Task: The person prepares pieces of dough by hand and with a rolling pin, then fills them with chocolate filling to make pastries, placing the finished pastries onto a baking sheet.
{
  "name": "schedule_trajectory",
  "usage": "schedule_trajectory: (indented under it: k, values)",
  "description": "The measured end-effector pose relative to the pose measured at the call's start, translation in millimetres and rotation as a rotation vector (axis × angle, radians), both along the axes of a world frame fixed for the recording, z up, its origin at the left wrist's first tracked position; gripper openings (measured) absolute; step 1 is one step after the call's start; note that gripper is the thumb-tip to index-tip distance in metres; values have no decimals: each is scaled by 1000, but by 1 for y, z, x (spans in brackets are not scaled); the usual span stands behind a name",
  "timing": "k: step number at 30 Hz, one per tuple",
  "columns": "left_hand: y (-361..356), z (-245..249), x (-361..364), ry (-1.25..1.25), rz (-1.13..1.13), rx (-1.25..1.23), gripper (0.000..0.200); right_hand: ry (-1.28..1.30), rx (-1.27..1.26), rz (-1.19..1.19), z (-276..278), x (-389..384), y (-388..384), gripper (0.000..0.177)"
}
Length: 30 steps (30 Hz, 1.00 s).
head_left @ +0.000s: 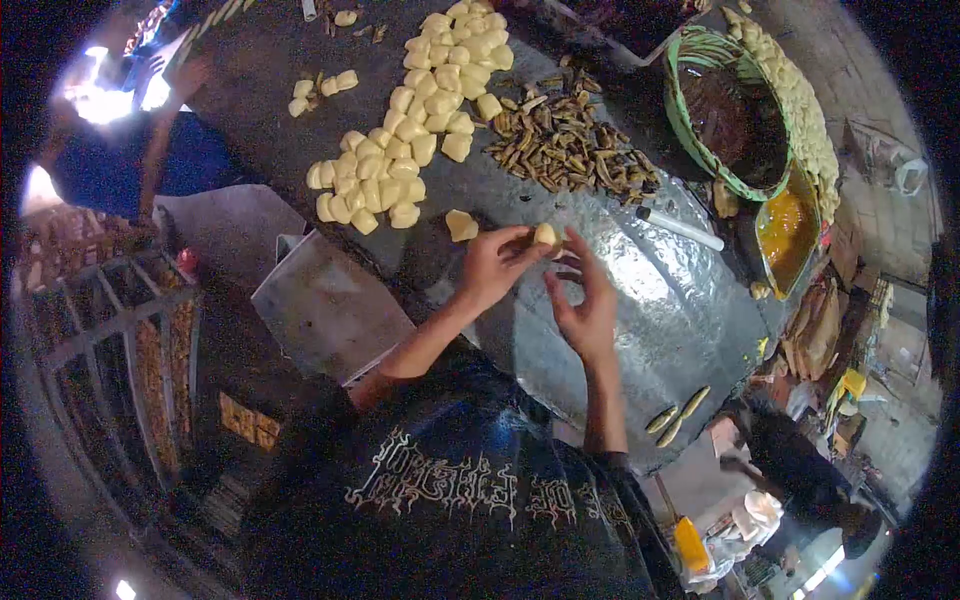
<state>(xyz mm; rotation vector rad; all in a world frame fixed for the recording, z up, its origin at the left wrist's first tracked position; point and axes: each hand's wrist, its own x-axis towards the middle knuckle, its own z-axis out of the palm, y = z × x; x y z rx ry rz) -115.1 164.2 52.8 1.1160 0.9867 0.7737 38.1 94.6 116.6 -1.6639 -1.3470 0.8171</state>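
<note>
A small pale dough piece (545, 235) sits at the fingertips of both my hands, above the metal tabletop. My left hand (493, 267) pinches it from the left, thumb and fingers closed. From the other side, my right hand (588, 305) has its bent fingers around the dough, with the thumb lower and apart. A flattened dough piece (461, 225) lies just left of my left hand. Beyond it spreads a large group of dough pieces (400, 150). A heap of brown strips (570, 140) lies ahead of my hands. To the right rests a pale rolling rod (680, 228).
A green-rimmed basket (680, 120) and a bowl of yellow-orange liquid (785, 235) stand at the right. Several long filled pieces (680, 415) lie near the front edge. A metal tray (330, 305) is at left. Another person's arm (160, 150) shows at upper left.
</note>
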Motion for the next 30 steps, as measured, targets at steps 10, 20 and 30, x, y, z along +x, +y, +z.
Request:
schedule_trajectory:
  k: [10, 20, 30]
  values:
    - [11, -8, -76, 782, 64, 545, 29, -172, -274, -211, -1, 65, -73, 46]
    - [-155, 99, 73, 113, -459, 464, 26, 88, 25, -239, 45, 67, -217, 55]
    - [-212, 157, 137, -157, -412, 1171, 27, 778, 141, -369, 9, 67, -259, 38]
